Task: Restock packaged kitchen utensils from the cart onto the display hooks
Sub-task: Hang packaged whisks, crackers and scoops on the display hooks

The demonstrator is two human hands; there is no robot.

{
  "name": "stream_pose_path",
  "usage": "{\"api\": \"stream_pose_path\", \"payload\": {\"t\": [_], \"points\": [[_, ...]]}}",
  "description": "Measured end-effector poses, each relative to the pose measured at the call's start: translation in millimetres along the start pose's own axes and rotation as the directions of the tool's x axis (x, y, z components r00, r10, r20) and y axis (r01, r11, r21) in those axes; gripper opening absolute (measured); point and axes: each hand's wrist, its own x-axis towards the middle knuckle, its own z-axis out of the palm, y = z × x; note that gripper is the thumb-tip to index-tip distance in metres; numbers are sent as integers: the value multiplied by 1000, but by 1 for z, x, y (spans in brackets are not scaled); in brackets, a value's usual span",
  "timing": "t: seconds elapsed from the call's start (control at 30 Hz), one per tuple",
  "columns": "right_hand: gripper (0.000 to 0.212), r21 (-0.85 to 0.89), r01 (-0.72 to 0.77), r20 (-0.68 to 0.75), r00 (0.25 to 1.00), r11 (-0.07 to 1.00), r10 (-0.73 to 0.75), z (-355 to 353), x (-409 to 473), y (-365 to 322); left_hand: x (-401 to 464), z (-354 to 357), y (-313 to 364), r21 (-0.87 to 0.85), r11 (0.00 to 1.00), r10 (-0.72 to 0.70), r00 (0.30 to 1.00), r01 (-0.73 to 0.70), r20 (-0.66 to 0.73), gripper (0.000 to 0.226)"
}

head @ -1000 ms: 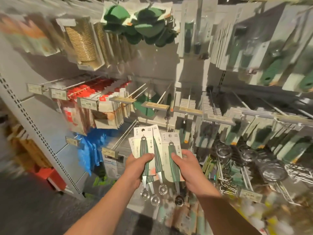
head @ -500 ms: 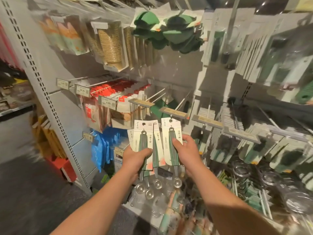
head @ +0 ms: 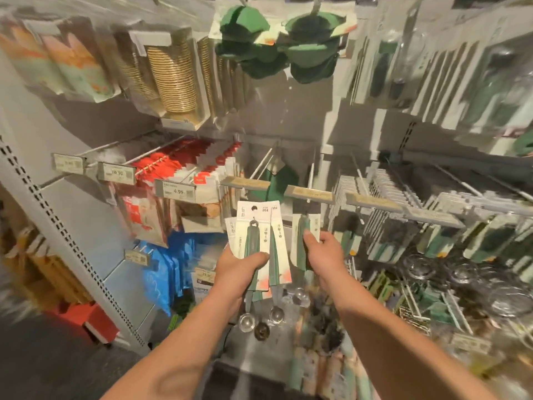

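1. Far out beyond the left fingers, price tags (head: pixel 178 191) front the hooks, and red-topped packs (head: pixel 184 160) hang in rows behind them.
2. Below those, just left of the left fingers, blue packets (head: pixel 157 272) hang against the grey shelving.
3. The left hand (head: pixel 235 265) grips a fanned stack of carded scoops (head: pixel 255 241), thumb curled across the front, fingers tucked behind the cards; the green handles run down and the metal bowls (head: pixel 261 321) dangle below the wrist.
4. A small gap, then the right hand (head: pixel 324 249): its fingers pinch a single carded scoop (head: pixel 301 241), thumb on the front of the card, held upright just beside the stack and apart from it.
5. Straight above the right fingers, a display hook (head: pixel 311 180) juts out with its tag strip (head: pixel 308 194) at the tip; the single card's top sits just beneath that strip.
6. High above both sets of fingers, green silicone pieces (head: pixel 277 44) hang in clusters.
7. Right of the right fingers, more green-handled utensil cards (head: pixel 490 241) crowd the hooks, blurred.
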Motion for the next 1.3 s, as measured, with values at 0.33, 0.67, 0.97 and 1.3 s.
{"api": "stream_pose_path", "payload": {"t": [0.33, 0.67, 0.97, 1.3], "points": [[34, 43, -132, 246, 962, 990, 117, 0, -36, 21, 8, -3, -13, -35, 998, -48, 995, 51, 87, 32], [31, 80, -4, 205, 979, 997, -13, -1, -40, 13, -2, 7, -4, -46, 999, -9, 978, 19, 209, 38], [21, 269, -30, 201, 979, 963, -26, -2, -47, 24, -12, 14, -1, -23, 999, -26, 958, 34, 286, 30], [56, 259, 67, 59, 995, 963, -85, -4, -49, 24, -4, 14, -3, -95, 994, -30, 979, 51, 202, 29]]}}
